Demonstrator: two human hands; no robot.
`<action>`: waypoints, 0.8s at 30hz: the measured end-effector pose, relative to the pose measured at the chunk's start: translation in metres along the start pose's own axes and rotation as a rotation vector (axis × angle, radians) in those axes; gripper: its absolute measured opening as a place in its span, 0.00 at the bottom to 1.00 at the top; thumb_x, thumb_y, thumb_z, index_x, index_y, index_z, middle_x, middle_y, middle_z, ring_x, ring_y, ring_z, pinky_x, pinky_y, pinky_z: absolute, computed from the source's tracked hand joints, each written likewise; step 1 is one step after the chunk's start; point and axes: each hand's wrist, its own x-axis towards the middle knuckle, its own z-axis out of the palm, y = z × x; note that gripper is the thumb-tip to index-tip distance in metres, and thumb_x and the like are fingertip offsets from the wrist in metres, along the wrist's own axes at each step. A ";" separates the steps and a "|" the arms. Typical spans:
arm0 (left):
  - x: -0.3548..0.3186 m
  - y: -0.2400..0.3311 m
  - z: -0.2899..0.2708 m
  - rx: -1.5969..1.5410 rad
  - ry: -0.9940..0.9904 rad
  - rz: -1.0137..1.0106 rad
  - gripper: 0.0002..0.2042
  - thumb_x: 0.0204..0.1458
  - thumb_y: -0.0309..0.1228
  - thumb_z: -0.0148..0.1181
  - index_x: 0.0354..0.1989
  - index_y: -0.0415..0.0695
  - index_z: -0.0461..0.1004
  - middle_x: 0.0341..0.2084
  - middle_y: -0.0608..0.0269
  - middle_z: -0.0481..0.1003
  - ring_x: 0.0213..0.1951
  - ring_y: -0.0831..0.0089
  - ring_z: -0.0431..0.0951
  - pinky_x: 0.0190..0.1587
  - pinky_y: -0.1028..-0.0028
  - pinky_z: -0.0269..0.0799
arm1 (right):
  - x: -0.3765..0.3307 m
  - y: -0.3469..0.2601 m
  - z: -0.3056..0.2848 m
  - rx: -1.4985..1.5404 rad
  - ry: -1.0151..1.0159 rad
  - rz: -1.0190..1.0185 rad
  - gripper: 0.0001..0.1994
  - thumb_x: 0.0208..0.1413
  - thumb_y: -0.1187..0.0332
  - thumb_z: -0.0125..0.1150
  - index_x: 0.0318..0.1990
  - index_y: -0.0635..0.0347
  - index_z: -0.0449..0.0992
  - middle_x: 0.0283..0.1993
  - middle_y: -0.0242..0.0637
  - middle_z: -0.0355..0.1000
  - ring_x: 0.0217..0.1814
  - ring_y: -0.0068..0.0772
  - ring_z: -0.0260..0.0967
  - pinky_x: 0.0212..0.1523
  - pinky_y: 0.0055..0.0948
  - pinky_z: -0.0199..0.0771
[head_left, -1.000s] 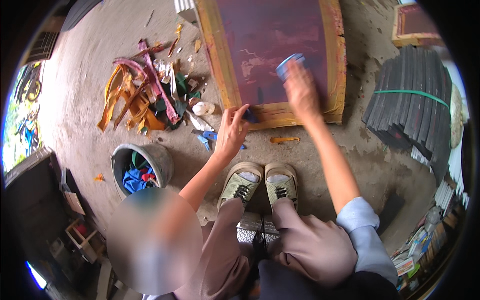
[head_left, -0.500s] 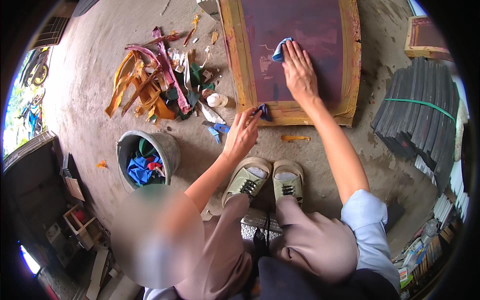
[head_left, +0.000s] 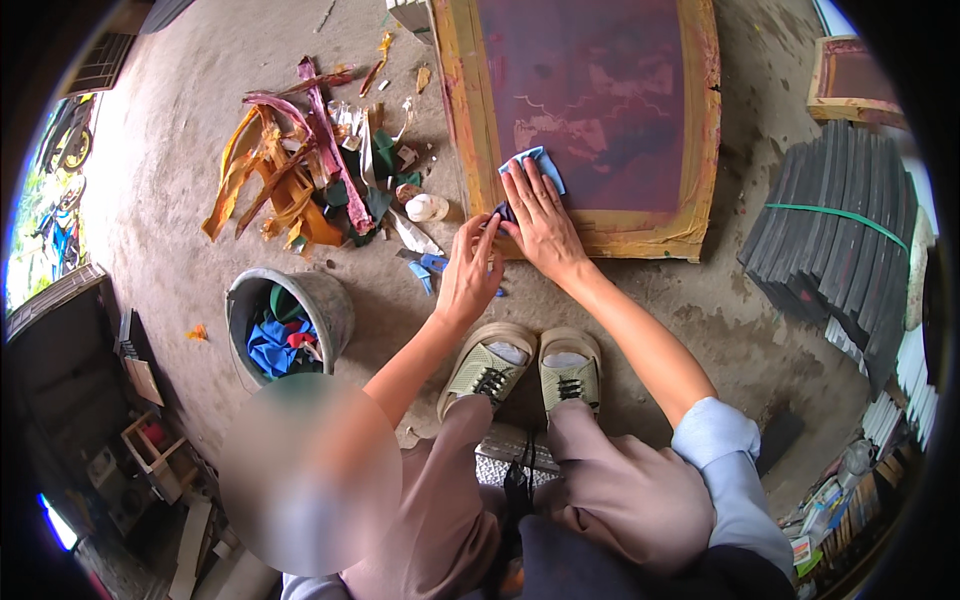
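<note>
A mesh printing screen (head_left: 640, 130), purple inside a frame bound in yellowish tape, lies on the floor in front of me. My right hand (head_left: 548, 228) presses flat on a folded light blue cloth (head_left: 541, 165) near the screen's left near corner. Just left of it, my left hand (head_left: 470, 275) rests at that corner with fingers apart and slightly bent. Its fingertips touch a small dark blue cloth (head_left: 507, 211), largely covered by both hands. A blue cutter knife (head_left: 433, 262) lies on the floor beside the left hand.
A heap of orange, pink and green tape scraps (head_left: 300, 180) lies left, with a white roundish thing (head_left: 427, 207) at its edge. A grey bucket (head_left: 343, 315) of cloth pieces stands nearer. Right is a strapped stack of dark slabs (head_left: 835, 225). My shoes (head_left: 490, 375) are below the screen.
My right hand has slid the light blue cloth toward me and left, down to the screen's near corner. The left hand has shifted slightly left, and the two hands now nearly meet.
</note>
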 end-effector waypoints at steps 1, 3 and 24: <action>0.000 -0.002 -0.004 -0.002 -0.008 -0.012 0.31 0.46 0.18 0.60 0.63 0.42 0.62 0.55 0.50 0.63 0.51 0.55 0.71 0.53 0.62 0.72 | 0.000 0.000 0.000 -0.010 -0.043 -0.008 0.36 0.62 0.56 0.50 0.72 0.58 0.42 0.78 0.38 0.34 0.79 0.38 0.31 0.77 0.38 0.31; -0.001 -0.002 -0.010 0.012 -0.028 -0.007 0.31 0.47 0.18 0.59 0.64 0.42 0.61 0.54 0.50 0.63 0.53 0.54 0.70 0.54 0.62 0.71 | 0.008 0.026 -0.005 -0.338 -0.129 -0.218 0.32 0.64 0.54 0.46 0.71 0.56 0.47 0.77 0.35 0.38 0.79 0.33 0.33 0.77 0.37 0.30; 0.012 0.009 0.001 0.084 -0.042 0.064 0.34 0.44 0.18 0.60 0.64 0.52 0.64 0.47 0.53 0.64 0.45 0.57 0.68 0.49 0.62 0.70 | -0.043 0.101 -0.043 -0.325 0.314 0.223 0.28 0.65 0.63 0.46 0.69 0.61 0.53 0.74 0.42 0.47 0.78 0.38 0.38 0.75 0.47 0.36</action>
